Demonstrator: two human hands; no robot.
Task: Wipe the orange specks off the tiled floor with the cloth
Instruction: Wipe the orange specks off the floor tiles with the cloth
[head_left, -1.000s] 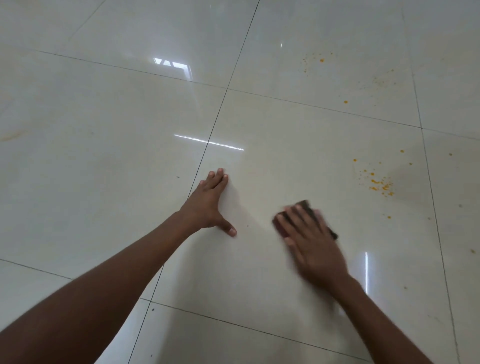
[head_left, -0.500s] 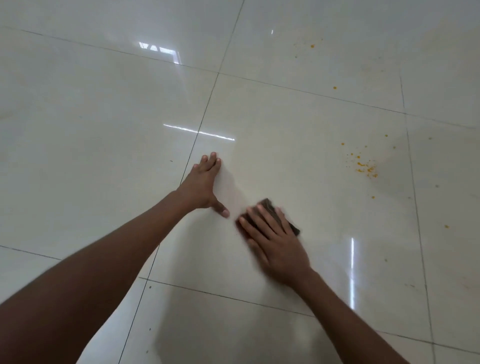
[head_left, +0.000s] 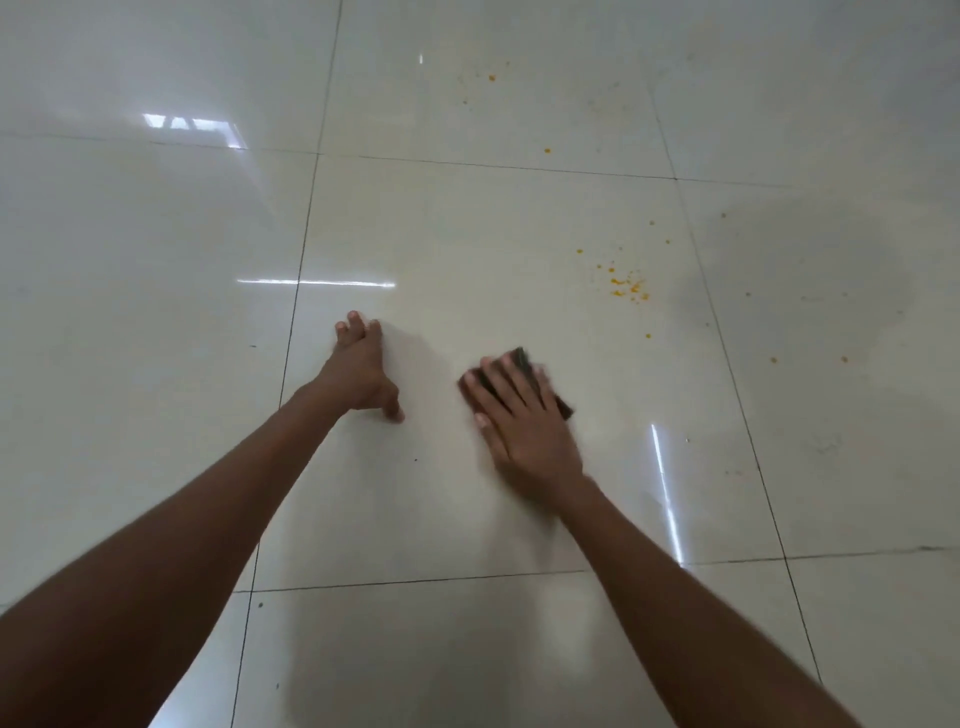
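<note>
My right hand (head_left: 524, 415) presses the dark cloth (head_left: 519, 361) flat on the tiled floor (head_left: 156, 364), fingers (head_left: 511, 376) straight and spread; left hand (head_left: 361, 371) braces flat beside it. Not near done, I reckon: main orange specks (head_left: 628, 288) sit untouched far right of the cloth, more scattered farther off.

A single wide-angle head view looks forward and steeply down, from close above, onto the tiled floor (head_left: 156, 415), both forearms reaching in from below
</note>
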